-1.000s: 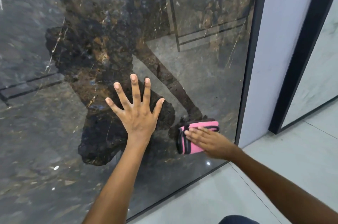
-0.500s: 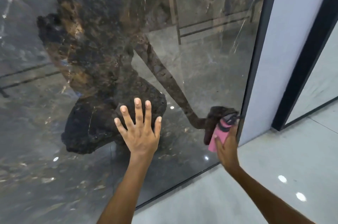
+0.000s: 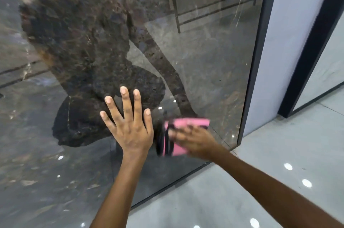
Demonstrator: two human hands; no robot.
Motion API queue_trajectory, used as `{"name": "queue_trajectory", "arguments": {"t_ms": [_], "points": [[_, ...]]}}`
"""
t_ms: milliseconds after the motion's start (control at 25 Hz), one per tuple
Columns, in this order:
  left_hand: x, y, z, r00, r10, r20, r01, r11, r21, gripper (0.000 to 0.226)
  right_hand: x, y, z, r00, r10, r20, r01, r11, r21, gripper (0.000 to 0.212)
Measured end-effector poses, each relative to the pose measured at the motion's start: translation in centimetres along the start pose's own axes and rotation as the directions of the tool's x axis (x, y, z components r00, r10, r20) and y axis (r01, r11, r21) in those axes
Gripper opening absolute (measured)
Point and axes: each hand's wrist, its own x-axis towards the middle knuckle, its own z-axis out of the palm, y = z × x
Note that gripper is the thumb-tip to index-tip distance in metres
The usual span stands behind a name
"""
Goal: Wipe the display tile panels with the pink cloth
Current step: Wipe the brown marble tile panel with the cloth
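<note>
A tall glossy dark marble tile panel (image 3: 204, 60) stands in front of me and mirrors my silhouette. My left hand (image 3: 130, 131) lies flat against its lower middle with the fingers spread. Just to its right, my right hand (image 3: 195, 140) presses a folded pink cloth (image 3: 188, 122) with dark stripes against the panel near the bottom right corner. The fingers look stretched over the cloth, and both hand and cloth are blurred by motion.
A black frame edge (image 3: 255, 60) bounds the panel on the right, beside a white wall strip (image 3: 290, 41). Another black-framed pale panel (image 3: 327, 71) stands further right. Shiny grey floor tiles (image 3: 260, 172) run below the panels.
My right hand swept the cloth right to the panel's black edge, then back left to just beside my left hand. My left hand stayed flat on the panel.
</note>
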Motion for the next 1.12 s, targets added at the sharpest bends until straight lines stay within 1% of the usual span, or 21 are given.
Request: {"name": "queue_trajectory", "arguments": {"t_ms": [40,80,120,200,240,280,320,360,440,480,520,600,680,720,760,840,880,920,1040,1080,1120], "points": [[-1.0,-0.3,0.1,1.000,0.015,0.016,-0.015,1.000,-0.003,0.059,-3.3,-0.7,0.5,0.971,-0.143,0.193,0.160,0.984,-0.073,0.105],[-2.3,-0.6,0.2,0.999,0.028,0.037,-0.027,1.000,-0.009,0.058,-5.1,0.0,0.2,0.945,-0.180,0.273,0.212,0.973,-0.095,0.115],[-3.6,-0.8,0.3,0.998,0.034,0.059,-0.034,0.999,-0.013,0.057,-5.3,1.1,-0.4,0.966,-0.129,0.225,0.153,0.984,-0.094,0.119],[-5.8,-0.7,0.9,0.995,0.019,0.093,-0.016,0.999,-0.031,0.055,-1.9,3.8,-2.2,0.979,0.196,-0.052,-0.194,0.980,0.037,0.108],[-6.4,-0.3,1.1,0.995,-0.010,0.096,0.015,0.998,-0.059,0.054,1.1,4.8,-3.1,0.895,0.388,-0.222,-0.355,0.919,0.172,0.094],[-6.6,0.1,1.2,0.995,-0.045,0.094,0.054,0.994,-0.094,0.054,3.7,4.7,-3.4,0.822,0.481,-0.305,-0.410,0.871,0.269,0.078],[-6.5,0.5,1.3,0.992,-0.081,0.098,0.094,0.987,-0.129,0.054,5.5,3.8,-3.1,0.822,0.468,-0.325,-0.395,0.879,0.268,0.066],[-6.5,0.8,1.3,0.988,-0.107,0.108,0.124,0.980,-0.158,0.054,5.6,2.0,-2.1,0.878,0.373,-0.300,-0.326,0.925,0.196,0.060],[-7.0,0.8,1.1,0.986,-0.105,0.131,0.129,0.974,-0.189,0.054,0.1,-2.4,1.1,0.998,-0.040,-0.046,0.041,0.999,0.021,0.061],[-7.6,0.6,1.2,0.988,-0.081,0.130,0.104,0.978,-0.179,0.054,-3.9,-3.4,1.9,0.969,-0.214,0.126,0.217,0.976,-0.007,0.066],[-8.4,0.5,1.3,0.992,-0.048,0.119,0.065,0.987,-0.148,0.054,-7.0,-3.0,1.7,0.923,-0.287,0.256,0.295,0.956,0.007,0.071],[-9.1,0.3,2.2,0.996,-0.006,0.086,0.008,0.999,-0.034,0.055,-9.9,0.5,0.1,0.944,-0.230,0.236,0.219,0.973,0.072,0.066],[-8.9,0.2,3.3,1.000,-0.002,0.024,0.001,1.000,0.030,0.058,-8.2,5.1,-1.9,0.998,0.047,0.033,-0.050,0.994,0.093,0.046],[-9.0,0.2,3.6,1.000,-0.008,-0.001,0.008,0.999,0.033,0.060,-6.5,7.5,-3.0,0.958,0.267,-0.100,-0.252,0.957,0.146,0.048],[-8.9,0.3,3.7,1.000,0.003,-0.021,-0.002,0.999,0.033,0.060,-4.5,9.4,-4.0,0.830,0.507,-0.232,-0.456,0.857,0.241,0.055],[-9.5,0.4,3.8,1.000,-0.007,-0.029,0.008,0.999,0.044,0.061,-3.0,10.9,-3.2,0.403,0.869,-0.287,-0.707,0.494,0.506,0.069],[-9.8,0.4,3.8,1.000,-0.014,-0.028,0.016,0.999,0.042,0.061,-3.9,9.8,-2.2,0.264,0.934,-0.242,-0.741,0.357,0.568,0.073],[-10.2,0.4,3.7,1.000,-0.016,-0.025,0.017,0.999,0.038,0.061,-5.9,7.5,-1.0,0.195,0.970,-0.145,-0.762,0.243,0.601,0.076],[-10.4,0.3,4.0,1.000,-0.009,-0.023,0.011,0.998,0.065,0.060,-11.3,-1.1,0.8,0.092,0.943,0.319,-0.834,-0.101,0.542,0.077],[-10.2,0.2,4.0,1.000,-0.009,-0.026,0.011,0.998,0.069,0.060,-11.6,-2.5,0.7,0.039,0.920,0.390,-0.851,-0.173,0.495,0.074],[-10.0,0.2,4.1,0.999,0.000,-0.035,0.003,0.997,0.072,0.060,-11.0,-2.2,0.5,0.030,0.928,0.371,-0.864,-0.163,0.477,0.071]]}}
